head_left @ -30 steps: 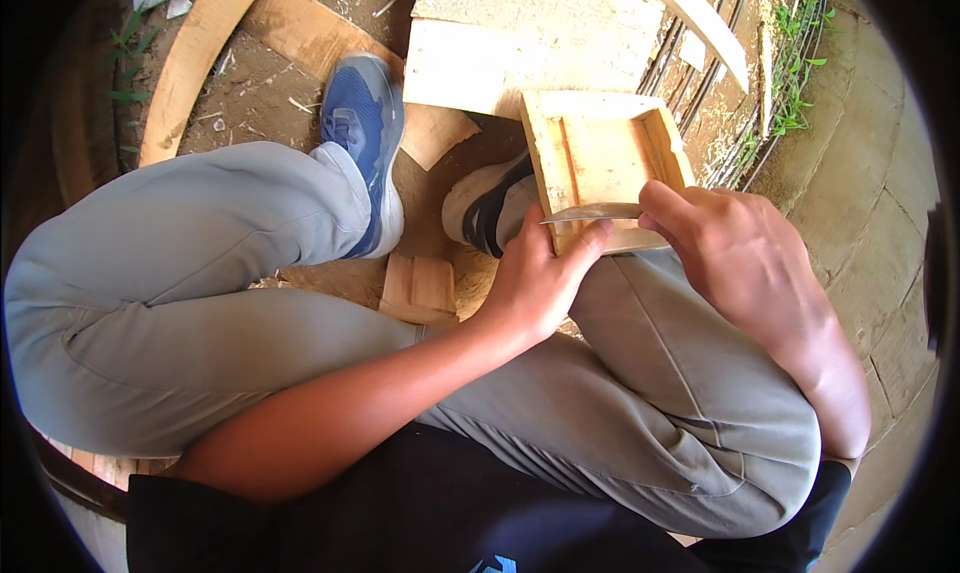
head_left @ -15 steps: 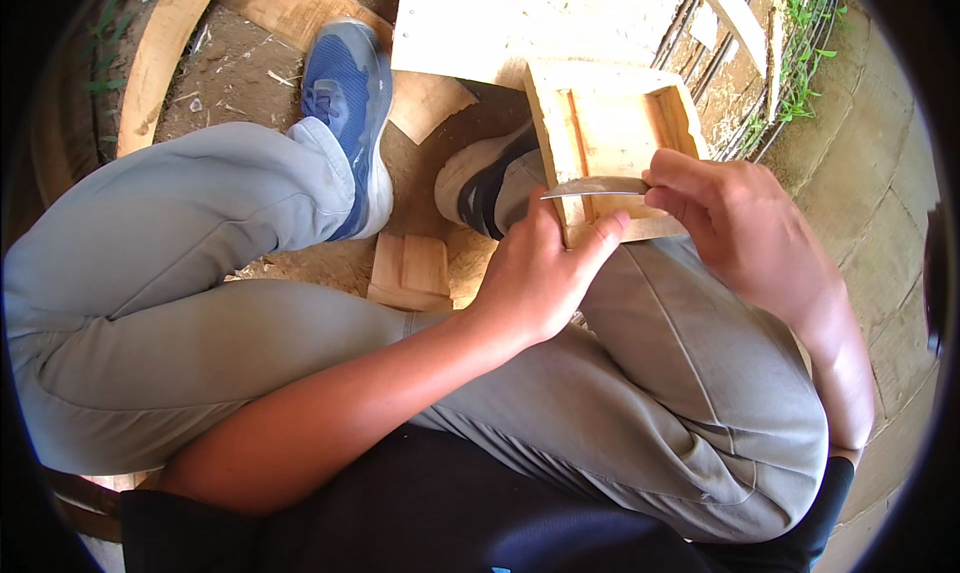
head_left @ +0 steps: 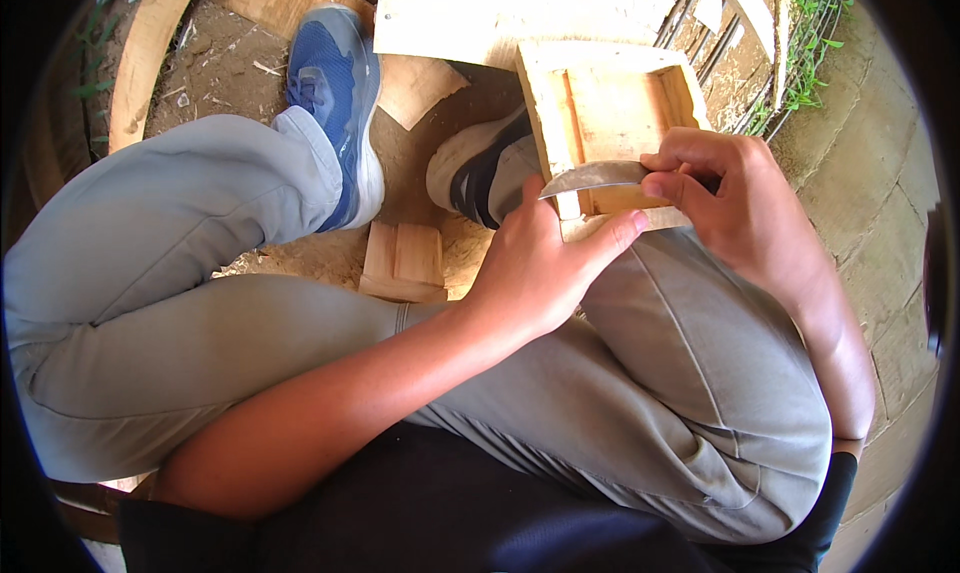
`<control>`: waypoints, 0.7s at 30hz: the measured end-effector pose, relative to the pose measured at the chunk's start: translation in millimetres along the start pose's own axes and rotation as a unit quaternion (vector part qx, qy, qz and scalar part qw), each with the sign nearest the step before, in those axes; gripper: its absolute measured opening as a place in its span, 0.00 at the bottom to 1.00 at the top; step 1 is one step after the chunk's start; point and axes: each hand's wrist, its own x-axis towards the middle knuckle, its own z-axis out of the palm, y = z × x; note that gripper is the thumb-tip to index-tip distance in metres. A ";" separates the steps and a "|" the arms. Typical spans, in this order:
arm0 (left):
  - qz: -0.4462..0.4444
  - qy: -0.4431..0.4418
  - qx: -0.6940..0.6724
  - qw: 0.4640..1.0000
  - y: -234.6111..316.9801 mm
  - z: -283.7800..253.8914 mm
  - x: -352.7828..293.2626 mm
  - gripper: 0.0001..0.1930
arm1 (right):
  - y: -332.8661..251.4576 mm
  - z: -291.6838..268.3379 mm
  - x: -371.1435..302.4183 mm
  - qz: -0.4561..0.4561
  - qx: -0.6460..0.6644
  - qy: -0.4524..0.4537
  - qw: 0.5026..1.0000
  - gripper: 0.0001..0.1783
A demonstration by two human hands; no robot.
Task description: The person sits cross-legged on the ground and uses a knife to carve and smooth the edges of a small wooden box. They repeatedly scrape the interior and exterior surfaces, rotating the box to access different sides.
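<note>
A shallow wooden box [head_left: 620, 113], open at the top with a raised inner edge, rests against my right knee. My left hand [head_left: 530, 253] is closed on its near left corner, thumb along the near side and fingers partly hidden beyond the left wall. Between finger and thumb, my right hand [head_left: 735, 188] grips a thin curved metal blade [head_left: 595, 177]. The blade lies crosswise over the near end of the box, its tip beside my left index finger. Any handle is hidden inside my right hand.
A wide pale board [head_left: 450, 18] lies beyond the box. Near my shoes is a small grooved wood block [head_left: 403, 263]. A curved wooden piece [head_left: 150, 63] is at the far left. Dark rods [head_left: 690, 23] and green weeds [head_left: 800, 83] edge the paving [head_left: 860, 193] on the right.
My right hand and the blade have shifted slightly up the picture, and the blade now shows more of its flat face. My left hand still holds the box corner.
</note>
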 end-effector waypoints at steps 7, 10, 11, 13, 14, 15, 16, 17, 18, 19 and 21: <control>-0.007 0.010 -0.006 1.000 0.5 1.7 -1.9 0.27 | 3.1 21.5 -12.2 -0.054 -0.021 0.108 0.992 0.05; 0.012 0.007 -0.016 1.000 0.5 1.9 -0.5 0.28 | 3.4 26.0 -14.2 -0.064 -0.005 0.139 0.988 0.05; 0.017 0.010 -0.028 0.999 -0.6 2.1 0.2 0.29 | 2.9 24.9 -13.7 -0.063 -0.004 0.126 0.990 0.05; 0.027 0.015 -0.051 0.998 -2.5 2.8 1.9 0.32 | 1.0 19.5 -13.2 -0.059 -0.003 0.100 0.993 0.05; 0.025 0.022 -0.036 0.999 -5.6 3.6 3.6 0.33 | -1.6 12.2 -13.0 -0.050 -0.022 0.085 0.995 0.05; 0.021 0.033 -0.023 0.999 -8.9 4.9 3.4 0.35 | -5.7 2.4 -12.4 -0.043 -0.040 0.066 0.996 0.05; 0.020 0.041 -0.018 0.999 -12.3 5.8 2.8 0.36 | -8.2 -4.8 -11.6 -0.036 -0.058 0.047 0.997 0.05; 0.019 0.047 -0.012 0.999 -12.4 6.5 2.4 0.38 | -8.0 -7.6 -12.2 -0.037 -0.048 0.049 0.997 0.05; 0.021 0.051 -0.014 0.998 -12.4 7.0 1.9 0.39 | -9.2 -10.5 -12.3 -0.022 -0.054 0.045 0.997 0.05; 0.021 0.052 -0.016 0.998 -12.6 7.3 1.4 0.39 | -10.7 -13.3 -12.2 -0.007 -0.061 0.041 0.997 0.05; 0.019 0.050 -0.018 0.998 -11.0 7.1 1.0 0.40 | -7.7 -12.3 -12.1 -0.013 -0.059 0.051 0.997 0.05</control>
